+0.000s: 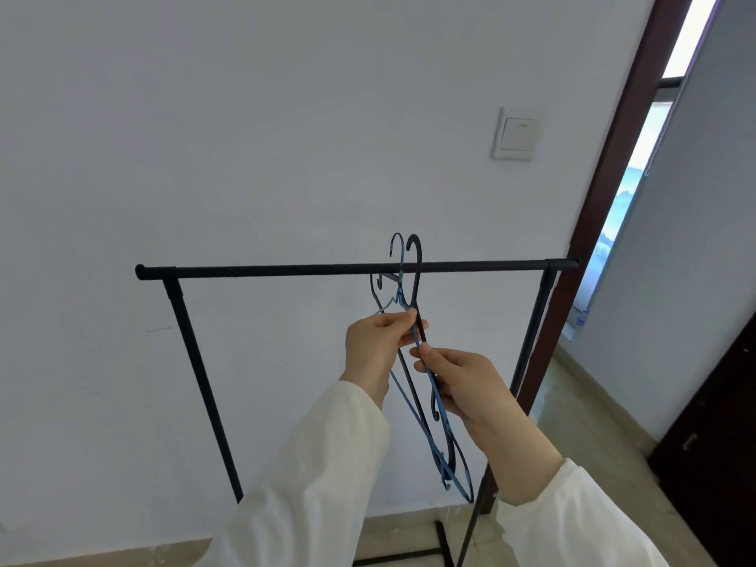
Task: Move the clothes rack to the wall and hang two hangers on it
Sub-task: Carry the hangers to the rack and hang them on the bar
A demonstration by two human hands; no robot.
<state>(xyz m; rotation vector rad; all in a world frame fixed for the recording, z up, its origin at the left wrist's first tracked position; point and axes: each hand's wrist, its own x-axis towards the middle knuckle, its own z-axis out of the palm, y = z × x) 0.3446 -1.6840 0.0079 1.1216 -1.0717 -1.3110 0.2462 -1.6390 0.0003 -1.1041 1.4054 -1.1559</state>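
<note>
Two hangers, a blue hanger [433,392] and a black hanger [416,276], are held together edge-on in front of the clothes rack [286,270], hooks pointing up past its horizontal top bar, long axes running down toward the viewer. The left hand [378,349] pinches them near the necks; the right hand [462,382] grips their arms lower down. The rack stands against the white wall [245,137].

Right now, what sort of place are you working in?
Probably a room in a home: a painted wall with a light switch, a dark wooden door frame, and a black clothes rack.
</note>
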